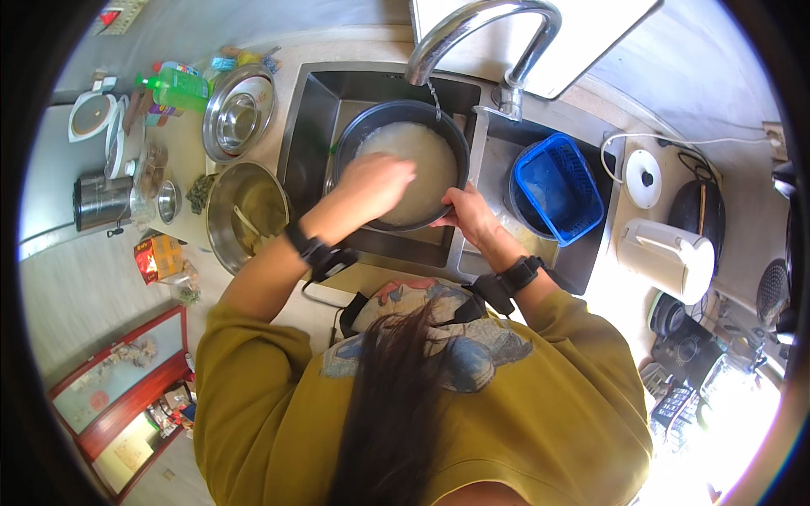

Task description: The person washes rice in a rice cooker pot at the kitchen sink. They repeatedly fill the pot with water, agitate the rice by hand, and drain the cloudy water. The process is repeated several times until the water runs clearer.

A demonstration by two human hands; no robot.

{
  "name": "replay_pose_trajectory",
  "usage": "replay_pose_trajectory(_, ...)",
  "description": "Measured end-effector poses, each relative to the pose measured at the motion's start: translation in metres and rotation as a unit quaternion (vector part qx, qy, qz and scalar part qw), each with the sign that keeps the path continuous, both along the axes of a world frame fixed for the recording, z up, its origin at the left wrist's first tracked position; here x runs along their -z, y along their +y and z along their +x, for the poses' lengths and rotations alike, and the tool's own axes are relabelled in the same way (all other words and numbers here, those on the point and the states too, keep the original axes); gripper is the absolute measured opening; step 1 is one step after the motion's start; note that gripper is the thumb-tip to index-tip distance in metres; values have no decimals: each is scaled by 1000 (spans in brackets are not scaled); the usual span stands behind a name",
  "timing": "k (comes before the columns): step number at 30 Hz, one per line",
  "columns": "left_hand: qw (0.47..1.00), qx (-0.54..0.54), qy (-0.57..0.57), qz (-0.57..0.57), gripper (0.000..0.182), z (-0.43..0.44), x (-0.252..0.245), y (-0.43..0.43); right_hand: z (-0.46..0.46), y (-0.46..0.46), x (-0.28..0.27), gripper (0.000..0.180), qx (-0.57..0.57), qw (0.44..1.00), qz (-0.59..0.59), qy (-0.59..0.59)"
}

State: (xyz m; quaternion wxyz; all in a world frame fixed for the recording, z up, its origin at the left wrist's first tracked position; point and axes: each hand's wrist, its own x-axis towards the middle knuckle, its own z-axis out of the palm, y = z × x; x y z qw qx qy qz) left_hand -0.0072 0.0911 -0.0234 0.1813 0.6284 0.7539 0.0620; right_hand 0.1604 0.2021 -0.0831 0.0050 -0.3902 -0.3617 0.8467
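Observation:
A round dark metal pot (466, 158) with cloudy whitish water and what looks like rice (436, 171) sits in the larger basin of a steel sink (304, 120). Curled and slightly blurred, my left hand (380, 183) is over the pot's contents; whether anything is in its fingers cannot be told. My right hand (467, 212) grips the pot's near right rim, thumb on top and fingers partly hidden below. From the chrome faucet (465, 31), a thin stream of water falls at the pot's far side.
A blue plastic basket (591, 218) leans in a round container in the smaller basin. Left of the sink stand a large steel bowl (218, 228), stacked bowls (212, 120) and a green soap bottle (180, 88). A white kettle (696, 265) and a white lid (638, 190) are at right.

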Motion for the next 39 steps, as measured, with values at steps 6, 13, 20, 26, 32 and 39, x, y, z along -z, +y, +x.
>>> replay_pose_trajectory(6, 997, 59, 31, 40, 30, -26, -8, -73, -1, -2, -2, 30, -25, 998, -56, -9)
replay_pose_trajectory(13, 988, 31, 29, 149, 36, -32, -17, -80, -3, -8, 6, 19, -21, 990, -136, -21)
replay_pose_trajectory(20, 975, 19, 2, 220, 36, -32, -14, -85, -3, -16, 3, 19, -34, 985, -169, -25)
replay_pose_trajectory(26, 965, 8, 12, 263, 45, -27, 8, -95, -6, -15, -15, 28, -22, 996, -82, -19)
replay_pose_trajectory(32, 965, 25, 17, 259, 38, -15, 43, -102, -13, -7, -25, 51, -33, 988, 146, -34)
replay_pose_trajectory(39, 973, 3, -13, 229, 25, -13, 55, -96, -15, 4, -25, 59, -35, 980, 189, -55)
